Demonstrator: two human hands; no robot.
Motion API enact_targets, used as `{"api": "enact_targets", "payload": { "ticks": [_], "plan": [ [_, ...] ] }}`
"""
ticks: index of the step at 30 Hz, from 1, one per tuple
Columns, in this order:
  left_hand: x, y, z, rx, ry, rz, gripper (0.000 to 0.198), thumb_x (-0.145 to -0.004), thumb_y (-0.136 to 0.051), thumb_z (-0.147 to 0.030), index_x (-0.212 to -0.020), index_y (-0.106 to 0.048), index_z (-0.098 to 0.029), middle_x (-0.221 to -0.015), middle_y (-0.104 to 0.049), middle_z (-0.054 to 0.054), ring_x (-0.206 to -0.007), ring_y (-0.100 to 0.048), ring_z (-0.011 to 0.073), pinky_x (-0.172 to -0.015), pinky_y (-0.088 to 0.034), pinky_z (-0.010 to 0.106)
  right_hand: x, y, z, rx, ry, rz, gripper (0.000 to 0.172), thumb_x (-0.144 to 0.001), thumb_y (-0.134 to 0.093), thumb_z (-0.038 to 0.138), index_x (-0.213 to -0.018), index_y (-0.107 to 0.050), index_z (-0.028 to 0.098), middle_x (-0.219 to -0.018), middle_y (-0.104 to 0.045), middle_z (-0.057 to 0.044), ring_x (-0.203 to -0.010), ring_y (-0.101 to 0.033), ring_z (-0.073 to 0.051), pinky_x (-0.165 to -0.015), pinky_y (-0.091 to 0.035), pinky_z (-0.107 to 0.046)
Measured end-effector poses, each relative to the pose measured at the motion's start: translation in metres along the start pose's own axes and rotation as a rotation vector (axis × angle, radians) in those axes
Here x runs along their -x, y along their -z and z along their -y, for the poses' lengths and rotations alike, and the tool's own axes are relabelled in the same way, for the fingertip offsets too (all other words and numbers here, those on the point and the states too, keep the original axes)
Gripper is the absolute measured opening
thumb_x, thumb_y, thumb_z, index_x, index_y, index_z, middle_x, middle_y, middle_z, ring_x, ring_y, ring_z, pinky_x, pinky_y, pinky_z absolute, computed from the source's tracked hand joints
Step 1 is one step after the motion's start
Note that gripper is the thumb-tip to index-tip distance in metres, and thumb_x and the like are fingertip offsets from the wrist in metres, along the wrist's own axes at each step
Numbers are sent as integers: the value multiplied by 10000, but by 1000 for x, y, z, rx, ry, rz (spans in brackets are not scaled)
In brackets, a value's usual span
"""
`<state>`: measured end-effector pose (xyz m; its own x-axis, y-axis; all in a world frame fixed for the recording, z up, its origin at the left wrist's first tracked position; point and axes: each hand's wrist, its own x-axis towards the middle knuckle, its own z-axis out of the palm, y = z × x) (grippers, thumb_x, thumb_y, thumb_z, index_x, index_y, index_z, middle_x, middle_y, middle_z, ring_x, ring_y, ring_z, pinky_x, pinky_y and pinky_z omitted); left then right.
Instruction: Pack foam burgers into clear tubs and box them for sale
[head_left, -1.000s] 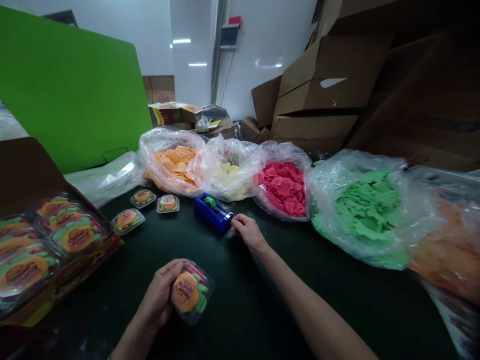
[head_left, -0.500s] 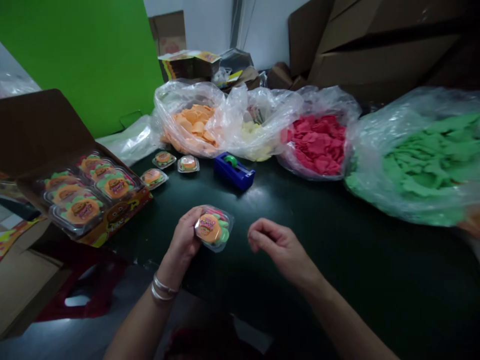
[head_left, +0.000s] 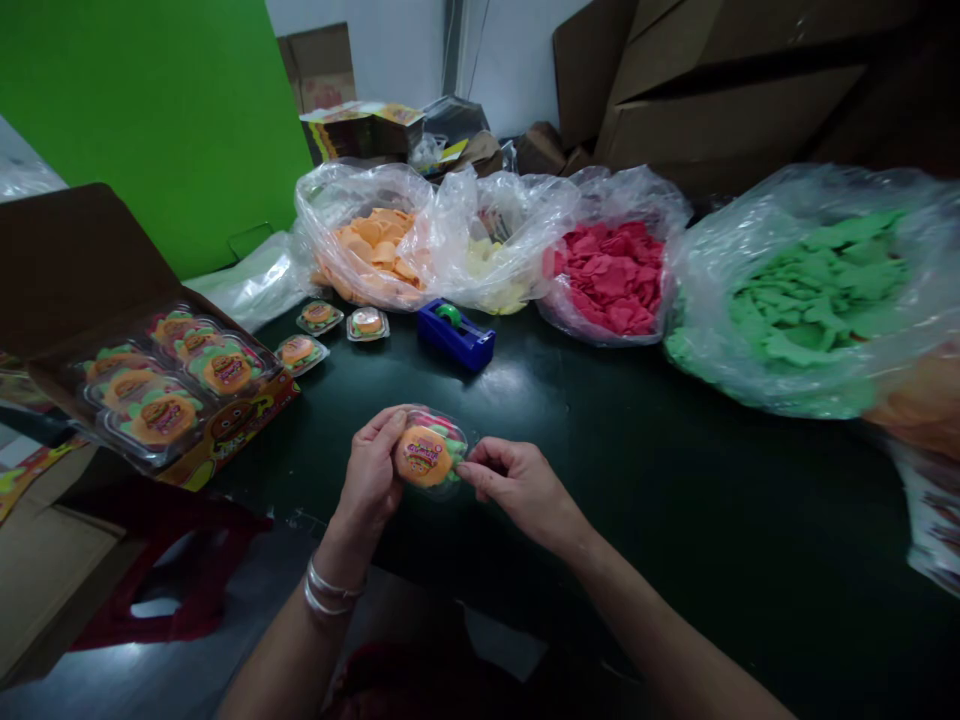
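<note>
My left hand (head_left: 370,475) grips a small clear plastic pack (head_left: 429,452) with an orange round label and green and pink pieces inside, held just above the dark table (head_left: 600,460). My right hand (head_left: 517,485) is closed in a pinch at the pack's right edge, touching it. A blue tape dispenser (head_left: 455,334) with a green roll stands on the table beyond the hands.
Three small packs (head_left: 321,317) lie left of the dispenser. An open display carton (head_left: 172,380) of packs sits at the left. Plastic bags of orange (head_left: 375,245), yellow (head_left: 495,265), red (head_left: 611,270) and green pieces (head_left: 814,290) line the back. Cardboard boxes (head_left: 712,90) and a green board (head_left: 142,120) stand behind.
My right hand left the tape dispenser, came back toward me and now pinches the right edge of the pack. The view tilted down and nearer.
</note>
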<state>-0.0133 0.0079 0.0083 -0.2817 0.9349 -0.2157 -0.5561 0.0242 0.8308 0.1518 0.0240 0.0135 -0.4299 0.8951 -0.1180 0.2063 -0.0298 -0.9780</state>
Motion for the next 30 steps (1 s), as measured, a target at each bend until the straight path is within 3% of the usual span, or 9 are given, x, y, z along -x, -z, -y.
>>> {"api": "enact_targets", "payload": {
  "ticks": [4, 7, 10, 17, 22, 26, 30],
  "plan": [
    [6, -2, 5, 111, 139, 10, 150, -687, -704, -259, -742, -683, -122, -697, -694, 33, -630, -627, 156, -624, -507, 255, -3, -1, -6, -300, -36, 140, 275, -630, -776, 376, -586, -587, 180, -482, -559, 44, -443, -463, -91, -466, -360, -222],
    [11, -4, 15, 266, 270, 32, 122, -707, -688, -249, -713, -661, -130, -643, -647, 1, -578, -588, 124, -588, -491, 233, 0, -7, -17, -523, -17, 108, 336, -564, -845, 374, -565, -575, 174, -455, -560, 46, -397, -437, -77, -419, -324, -206],
    [14, -5, 24, 298, 283, 34, 119, -715, -686, -240, -736, -667, -124, -662, -656, 7, -595, -595, 126, -603, -497, 234, 8, -13, -30, -656, 2, 59, 382, -545, -860, 426, -573, -570, 178, -459, -567, 45, -391, -442, -78, -419, -348, -206],
    [21, -12, 21, 181, 204, 49, 174, -712, -711, -277, -766, -690, -113, -680, -687, 26, -608, -616, 137, -593, -493, 231, 23, -6, -39, -653, 35, 54, 258, -667, -811, 362, -681, -636, 172, -590, -619, 17, -510, -520, -96, -533, -435, -220],
    [27, -19, 21, 104, 176, 71, 234, -696, -726, -324, -786, -707, -108, -685, -710, 45, -613, -636, 156, -593, -499, 238, 28, -3, -41, -568, 58, -23, 272, -662, -809, 307, -647, -569, 180, -597, -562, 43, -533, -474, -91, -534, -407, -202],
    [24, -24, 25, 90, 146, 63, 213, -681, -728, -311, -769, -704, -119, -698, -716, 40, -623, -642, 156, -611, -503, 242, 38, -2, -38, -470, 89, -98, 243, -695, -775, 334, -694, -578, 191, -663, -534, 39, -604, -462, -107, -579, -401, -206],
    [21, -31, 25, 47, 102, 54, 213, -677, -729, -316, -763, -702, -124, -693, -719, 42, -640, -656, 178, -628, -509, 264, 51, -1, -30, -378, 122, -88, 199, -785, -672, 392, -811, -635, 198, -747, -573, 3, -681, -497, -141, -643, -425, -233]
  ]
}}
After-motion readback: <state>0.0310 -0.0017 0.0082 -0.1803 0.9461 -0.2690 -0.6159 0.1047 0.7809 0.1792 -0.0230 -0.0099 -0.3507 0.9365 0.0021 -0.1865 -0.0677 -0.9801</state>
